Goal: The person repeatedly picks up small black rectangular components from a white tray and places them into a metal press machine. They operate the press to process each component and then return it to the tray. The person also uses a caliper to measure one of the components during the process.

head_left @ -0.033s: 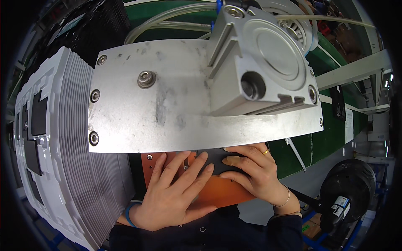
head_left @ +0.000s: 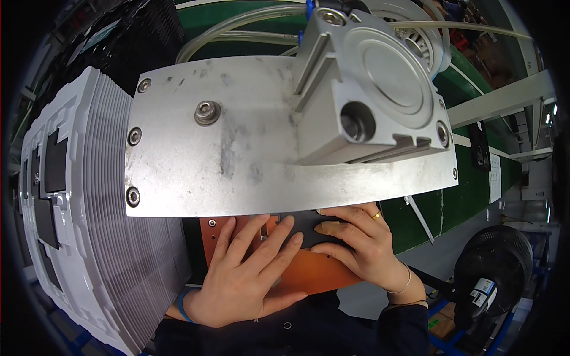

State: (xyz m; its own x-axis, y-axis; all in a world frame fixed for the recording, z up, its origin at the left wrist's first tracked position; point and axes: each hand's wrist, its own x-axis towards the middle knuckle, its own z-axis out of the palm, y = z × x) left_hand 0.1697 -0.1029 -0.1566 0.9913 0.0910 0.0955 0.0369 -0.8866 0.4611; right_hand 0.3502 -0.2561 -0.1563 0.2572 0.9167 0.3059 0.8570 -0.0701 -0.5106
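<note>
A dark grey flat piece (head_left: 308, 226) lies on an orange fixture plate (head_left: 317, 271), partly hidden under the front edge of a silver metal machine plate (head_left: 249, 142). My left hand (head_left: 237, 288) rests on the fixture with its fingers spread, some fingertips on the dark piece's left end. At the right end, my right hand (head_left: 367, 249) grips the dark piece between bent fingers and thumb. A tan covering wraps one of its fingertips. The far fingertips of that hand reach the machine plate's edge, so their contact is partly hidden.
A square metal pneumatic cylinder (head_left: 392, 83) stands on the machine plate, with clear hoses (head_left: 249, 29) behind. Stacked white plastic trays (head_left: 107, 207) rise close at the left, holding dark pieces. A black fan (head_left: 496, 267) stands at the lower right beside the green table (head_left: 409, 228).
</note>
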